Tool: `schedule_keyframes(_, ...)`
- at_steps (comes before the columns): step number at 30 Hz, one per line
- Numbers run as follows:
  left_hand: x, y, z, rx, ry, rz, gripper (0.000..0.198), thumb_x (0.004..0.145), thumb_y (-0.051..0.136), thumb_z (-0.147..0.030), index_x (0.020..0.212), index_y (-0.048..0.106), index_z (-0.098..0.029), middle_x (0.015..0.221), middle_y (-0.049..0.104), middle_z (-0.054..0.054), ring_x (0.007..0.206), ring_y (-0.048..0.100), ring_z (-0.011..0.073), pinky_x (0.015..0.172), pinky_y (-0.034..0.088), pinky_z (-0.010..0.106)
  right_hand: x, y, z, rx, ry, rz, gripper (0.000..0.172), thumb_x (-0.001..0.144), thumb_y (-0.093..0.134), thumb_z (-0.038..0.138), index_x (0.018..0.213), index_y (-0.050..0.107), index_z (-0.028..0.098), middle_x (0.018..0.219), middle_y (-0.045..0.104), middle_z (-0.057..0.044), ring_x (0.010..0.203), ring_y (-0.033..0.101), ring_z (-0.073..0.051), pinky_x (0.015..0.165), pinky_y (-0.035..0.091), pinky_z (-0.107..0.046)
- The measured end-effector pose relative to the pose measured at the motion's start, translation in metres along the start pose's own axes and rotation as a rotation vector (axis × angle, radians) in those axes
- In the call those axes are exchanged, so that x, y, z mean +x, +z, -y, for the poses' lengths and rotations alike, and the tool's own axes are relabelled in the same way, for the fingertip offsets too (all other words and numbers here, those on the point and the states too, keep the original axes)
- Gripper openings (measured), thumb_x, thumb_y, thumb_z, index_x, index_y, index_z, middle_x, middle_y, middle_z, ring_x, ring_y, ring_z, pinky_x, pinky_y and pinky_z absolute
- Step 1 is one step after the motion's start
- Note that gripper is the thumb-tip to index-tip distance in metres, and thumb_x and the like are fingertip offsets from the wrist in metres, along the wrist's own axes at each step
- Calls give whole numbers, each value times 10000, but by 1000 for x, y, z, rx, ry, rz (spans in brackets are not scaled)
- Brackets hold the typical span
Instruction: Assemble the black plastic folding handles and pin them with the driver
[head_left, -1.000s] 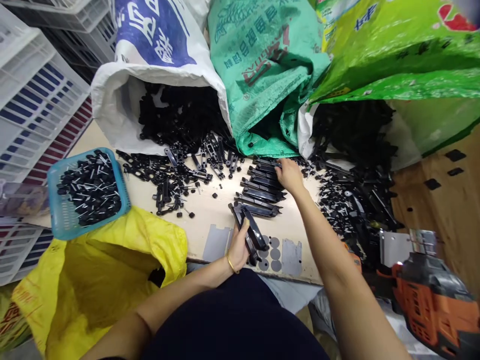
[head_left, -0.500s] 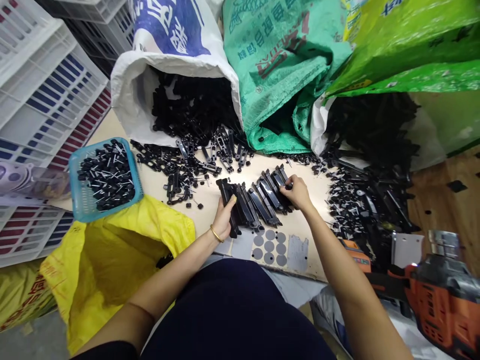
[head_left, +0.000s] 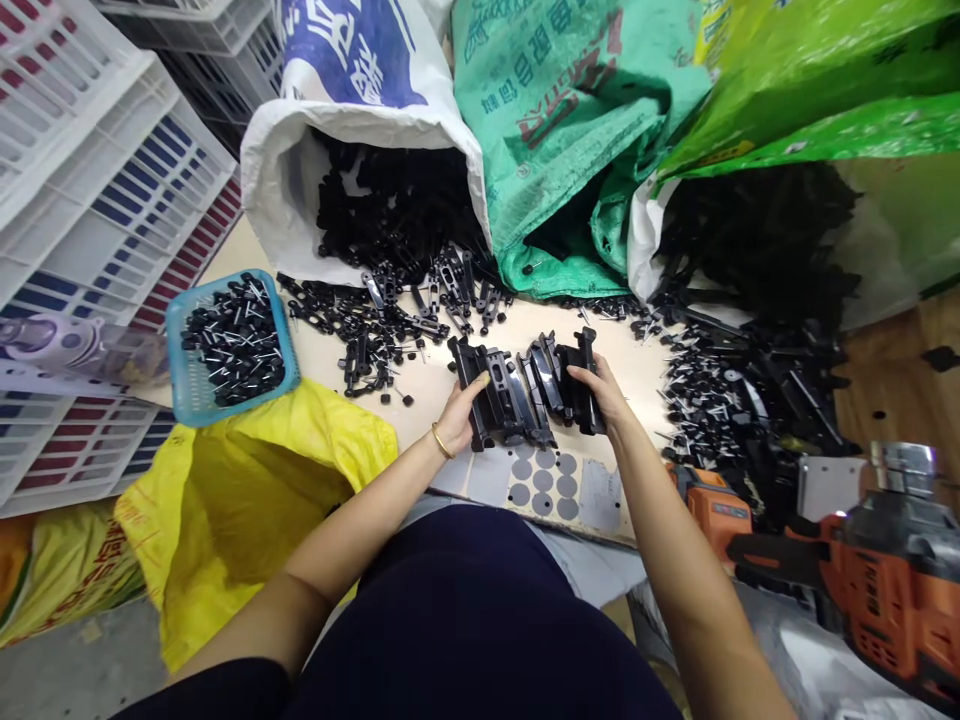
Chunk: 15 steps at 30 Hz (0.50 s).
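Observation:
A row of long black plastic parts (head_left: 516, 395) lies side by side on the work table, between my two hands. My left hand (head_left: 459, 415) grips the part at the row's left end, thumb on top and fingers partly hidden beneath it. At the opposite end, my right hand (head_left: 606, 395) is closed around another black part (head_left: 586, 370), which stands nearly upright in the view. The parts in the middle lean unevenly, with small gaps among them. Below the row, grey round discs (head_left: 542, 480) are set out on the table's front edge.
A blue basket (head_left: 178, 345) of black-headed pins stands left. Loose black clips (head_left: 367, 330) spill from a white sack (head_left: 259, 190). Green sacks (head_left: 555, 150) stand behind. More pins and parts (head_left: 705, 400) lie right, near an orange power tool (head_left: 877, 590). A yellow sack (head_left: 187, 540) hangs at front left.
My right hand has turned the rightmost part more upright and pushed inward. The row has drawn closer together between my hands. The whole view has shifted slightly.

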<state>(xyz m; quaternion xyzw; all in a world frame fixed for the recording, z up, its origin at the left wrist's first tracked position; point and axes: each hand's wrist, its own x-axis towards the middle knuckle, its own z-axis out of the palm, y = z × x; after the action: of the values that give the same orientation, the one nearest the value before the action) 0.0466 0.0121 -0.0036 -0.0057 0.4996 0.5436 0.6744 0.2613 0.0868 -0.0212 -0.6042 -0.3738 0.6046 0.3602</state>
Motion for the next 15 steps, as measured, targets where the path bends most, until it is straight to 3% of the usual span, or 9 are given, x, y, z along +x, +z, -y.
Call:
schedule_keyframes(4,3,-1,-3,12,-153,73,77,719,657,-175,794,657,-159,695,672,-14,665,641,132,806,516,304,-14,3,3,164,191,72,281,639,638,386,813,587,172,677,639,-38,609,606,-179,534,510,-301)
schedule_keyframes(7,5,4,3,139,-148,152,93,695,669,-169,786,680,-150,730,693,5,684,644,140,812,507,299,-29,8,3,230,252,142,283,692,581,424,785,608,159,660,656,-58,559,611,-178,464,497,-288)
schedule_keyframes(12,7,21,10,195,-174,256,106,716,646,-159,810,687,-132,796,706,21,762,657,151,861,492,296,-52,16,-3,321,135,133,284,683,616,366,922,590,213,686,659,7,560,619,-155,518,525,-283)
schedule_keyframes(15,-4,30,9,193,-192,270,132,708,653,-139,834,684,-114,749,698,34,714,659,182,798,518,339,-63,15,-6,263,32,154,348,690,579,395,990,589,220,702,656,0,608,640,-187,575,542,-325)
